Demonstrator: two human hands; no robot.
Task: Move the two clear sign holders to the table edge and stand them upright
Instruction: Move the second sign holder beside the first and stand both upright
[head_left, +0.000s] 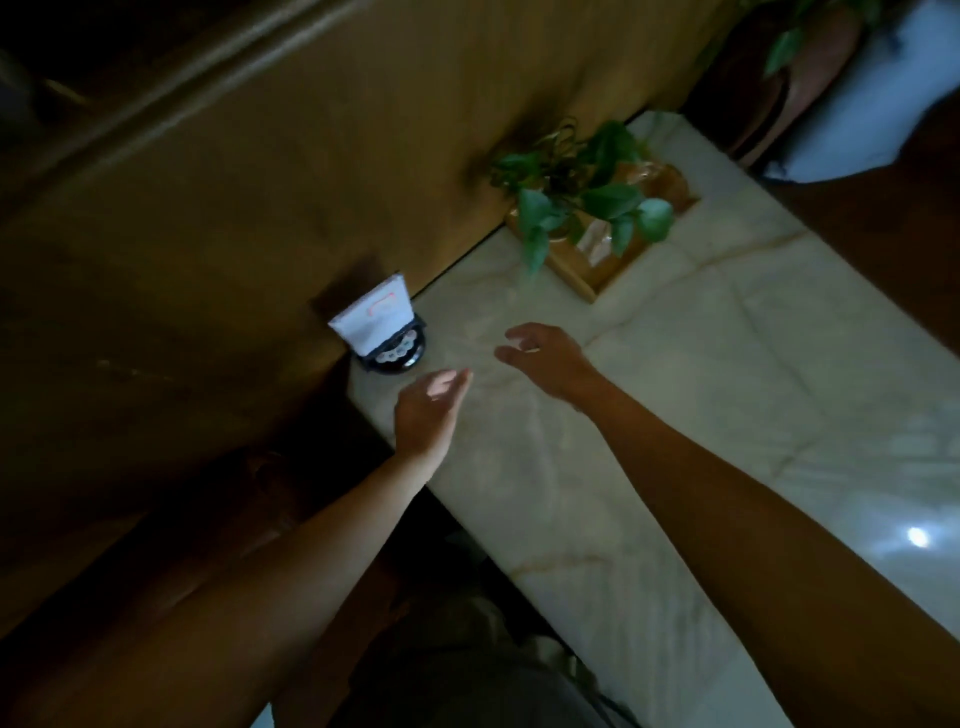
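Observation:
The view is dim and tilted. A white card (375, 315) stands upright at the marble table's (727, 364) far left corner against the wooden wall, seemingly in a clear sign holder whose edges I cannot make out. No second clear holder shows for certain; only a faint glassy shimmer lies between my hands. My left hand (430, 410) hovers over the table's left edge, flat, holding nothing. My right hand (545, 358) hovers a little to its right with fingers loosely curled and apart, nothing visible in them.
A black round device (397, 358) with small white buttons sits right in front of the white card. A wooden tray (587, 270) with a leafy green plant (587, 187) stands along the wall further back. A wooden wall panel (260, 182) borders the table.

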